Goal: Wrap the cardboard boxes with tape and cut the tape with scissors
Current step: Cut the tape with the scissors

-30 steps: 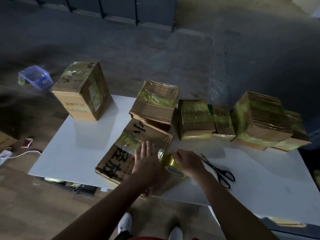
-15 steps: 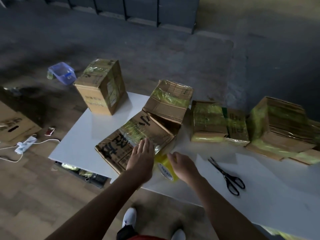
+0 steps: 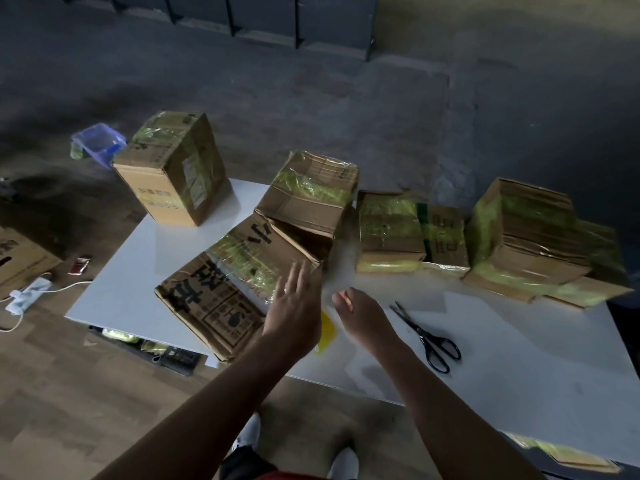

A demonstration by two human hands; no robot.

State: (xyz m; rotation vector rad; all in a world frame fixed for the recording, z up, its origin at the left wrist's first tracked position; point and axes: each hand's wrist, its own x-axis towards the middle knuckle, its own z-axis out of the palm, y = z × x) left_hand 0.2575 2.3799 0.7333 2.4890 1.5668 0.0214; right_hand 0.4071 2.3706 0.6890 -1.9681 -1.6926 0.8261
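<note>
Right hand (image 3: pixel 360 317) beside scissors (image 3: pixel 417 330), apart

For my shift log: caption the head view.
Left hand open over the printed box, right hand beside the yellow tape roll; scissors lie nearby.

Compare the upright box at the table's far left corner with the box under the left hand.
The corner box stands tall and untouched; the near box lies low and flat under the left hand. The near box bears large black characters; the corner box only small print. Both are brown cardboard with shiny tape bands.
</note>
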